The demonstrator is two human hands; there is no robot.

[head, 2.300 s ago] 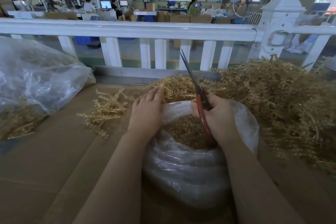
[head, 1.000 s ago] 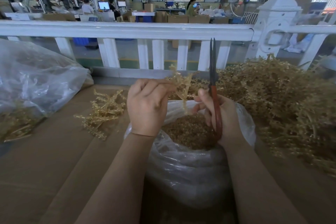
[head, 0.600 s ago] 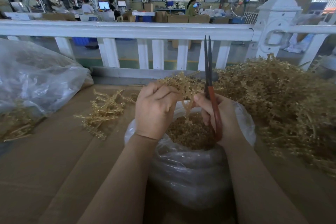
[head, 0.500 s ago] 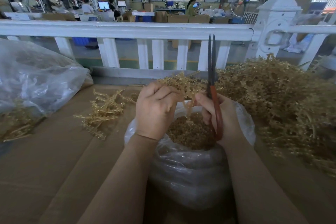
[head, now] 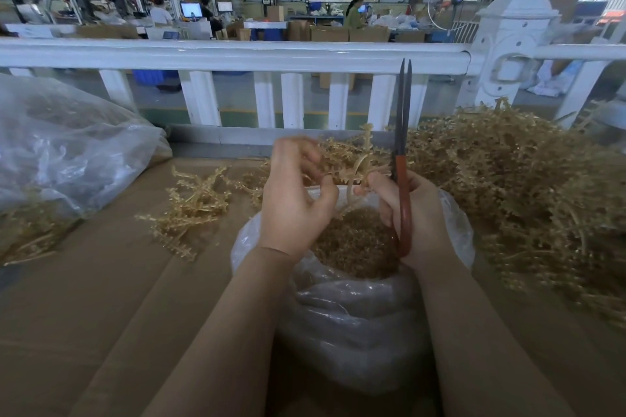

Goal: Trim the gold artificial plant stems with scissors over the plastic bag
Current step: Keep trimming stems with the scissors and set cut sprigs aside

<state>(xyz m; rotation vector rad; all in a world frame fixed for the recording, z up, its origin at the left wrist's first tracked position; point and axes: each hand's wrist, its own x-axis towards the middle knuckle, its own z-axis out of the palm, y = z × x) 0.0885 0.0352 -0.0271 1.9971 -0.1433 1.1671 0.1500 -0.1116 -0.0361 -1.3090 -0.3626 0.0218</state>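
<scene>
The left hand (head: 298, 200) has its fingers (head: 306, 159) curled round a gold stem (head: 352, 166), held above the open plastic bag (head: 355, 308). The right hand (head: 416, 217) grips the red-handled scissors (head: 403, 159), blades upright and nearly closed, thumb touching the stem. Gold stem piles (head: 528, 186) flank the bag on the cardboard worktop (head: 101, 298)

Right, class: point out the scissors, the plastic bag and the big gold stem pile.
scissors (head: 403, 200): head view, red handle.
plastic bag (head: 355, 325): head view, front wall.
gold stem pile (head: 515, 179): head view, middle.
</scene>
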